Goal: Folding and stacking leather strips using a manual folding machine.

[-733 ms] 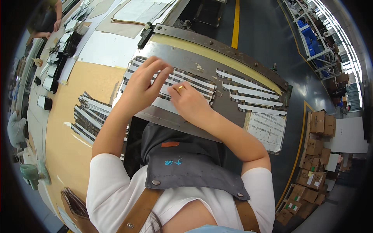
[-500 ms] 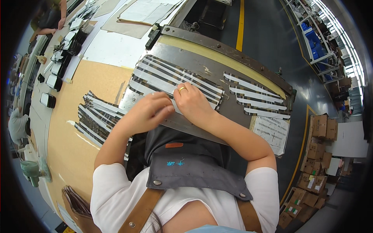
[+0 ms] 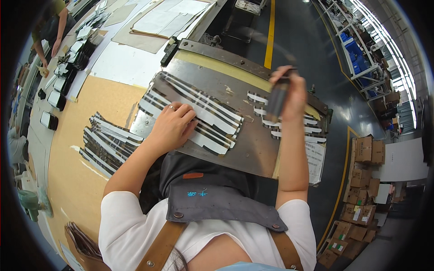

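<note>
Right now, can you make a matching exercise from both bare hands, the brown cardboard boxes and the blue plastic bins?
1. Bare left hand
2. Bare right hand
3. Brown cardboard boxes
4. Blue plastic bins

A. On white metal shelving, upper right
B. Piled at lower right
C. On flat dark-and-white strips
D. Gripping a dark, blurred object

Pairs: 1-C, 2-D, 3-B, 4-A

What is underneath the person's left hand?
The left hand is over striped strips laid on a metal plate. Strips show on both sides of it; whatever is directly beneath the palm is covered and cannot be seen.
</note>
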Demonstrator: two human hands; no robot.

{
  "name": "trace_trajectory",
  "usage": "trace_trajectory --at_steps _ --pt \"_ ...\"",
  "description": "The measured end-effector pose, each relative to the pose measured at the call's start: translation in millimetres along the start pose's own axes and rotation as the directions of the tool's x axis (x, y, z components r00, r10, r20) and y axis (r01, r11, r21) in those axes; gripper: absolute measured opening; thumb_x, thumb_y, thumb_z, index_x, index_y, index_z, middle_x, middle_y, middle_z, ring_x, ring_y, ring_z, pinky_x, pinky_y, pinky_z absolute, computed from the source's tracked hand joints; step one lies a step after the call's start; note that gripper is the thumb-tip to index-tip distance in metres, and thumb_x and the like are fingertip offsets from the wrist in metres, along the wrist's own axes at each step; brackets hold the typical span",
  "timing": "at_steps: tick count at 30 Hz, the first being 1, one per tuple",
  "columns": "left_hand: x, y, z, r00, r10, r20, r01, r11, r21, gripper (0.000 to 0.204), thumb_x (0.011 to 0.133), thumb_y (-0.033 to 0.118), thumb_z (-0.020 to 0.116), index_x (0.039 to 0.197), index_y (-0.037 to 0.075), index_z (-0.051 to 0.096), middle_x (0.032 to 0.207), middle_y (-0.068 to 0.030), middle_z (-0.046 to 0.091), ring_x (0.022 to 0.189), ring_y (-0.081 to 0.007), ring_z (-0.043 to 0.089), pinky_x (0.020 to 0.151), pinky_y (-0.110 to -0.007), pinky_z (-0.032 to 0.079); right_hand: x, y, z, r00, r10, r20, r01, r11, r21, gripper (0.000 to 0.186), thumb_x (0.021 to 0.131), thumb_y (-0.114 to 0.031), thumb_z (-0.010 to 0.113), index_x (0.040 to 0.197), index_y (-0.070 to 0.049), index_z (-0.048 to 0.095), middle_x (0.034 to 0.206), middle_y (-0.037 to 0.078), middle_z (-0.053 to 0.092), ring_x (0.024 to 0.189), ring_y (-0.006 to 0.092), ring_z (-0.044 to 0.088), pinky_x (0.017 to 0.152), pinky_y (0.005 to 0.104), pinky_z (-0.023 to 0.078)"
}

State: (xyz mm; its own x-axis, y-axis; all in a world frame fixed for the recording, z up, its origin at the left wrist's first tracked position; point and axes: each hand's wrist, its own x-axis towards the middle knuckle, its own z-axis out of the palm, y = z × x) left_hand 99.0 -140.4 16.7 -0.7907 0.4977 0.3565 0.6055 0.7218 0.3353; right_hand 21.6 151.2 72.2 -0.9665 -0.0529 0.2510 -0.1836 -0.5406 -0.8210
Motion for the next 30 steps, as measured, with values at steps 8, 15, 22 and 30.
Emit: trace_trajectory --at_steps 8,15,22,30 --pt "45 10 -1 0.992 0.108 0.065 -0.108 0.994 -0.003 0.009 0.085 0.017 0.063 0.087 0.009 0.06 0.086 -0.0049 0.057 0.086 -0.0249 0.057 0.081 -0.036 0.042 -7 1 -63 0.844 -0.342 0.414 0.335 -0.268 -0.903 0.015 0.079 -0.005 0.062 0.094 -0.008 0.065 0.09 0.006 0.059 0.085 0.0229 0.053 0.075 0.0363 0.047" --pt "112 23 44 0.961 0.276 0.016 -0.276 0.961 -0.01 0.028 0.087 0.022 0.06 0.111 0.009 0.059 0.119 -0.008 0.055 0.113 -0.0278 0.05 0.096 -0.041 0.039 -20 35 -69 0.924 -0.001 0.381 0.371 -0.225 -0.901 0.028 0.086 -0.013 0.06 0.112 -0.006 0.063 0.107 0.01 0.058 0.099 0.0272 0.055 0.084 0.0386 0.048" --pt "131 9 74 0.988 -0.051 0.143 0.013 0.967 0.255 0.041 0.094 0.033 0.046 0.13 0.013 0.048 0.14 -0.0068 0.044 0.129 -0.0372 0.039 0.106 -0.05 0.028 -41 30 -64 0.976 0.143 0.161 0.209 -0.437 -0.875 0.044 0.095 -0.032 0.048 0.132 -0.009 0.049 0.137 0.013 0.046 0.124 0.0326 0.044 0.098 0.0507 0.038" --pt "133 2 77 0.997 -0.038 0.073 0.022 0.975 0.22 0.037 0.094 0.034 0.046 0.126 0.015 0.051 0.136 -0.0074 0.047 0.123 -0.0396 0.044 0.101 -0.051 0.032 -39 30 -65 0.985 0.169 0.043 0.124 -0.506 -0.854 0.046 0.097 -0.036 0.042 0.137 -0.014 0.044 0.143 0.013 0.04 0.127 0.04 0.04 0.099 0.0539 0.037"
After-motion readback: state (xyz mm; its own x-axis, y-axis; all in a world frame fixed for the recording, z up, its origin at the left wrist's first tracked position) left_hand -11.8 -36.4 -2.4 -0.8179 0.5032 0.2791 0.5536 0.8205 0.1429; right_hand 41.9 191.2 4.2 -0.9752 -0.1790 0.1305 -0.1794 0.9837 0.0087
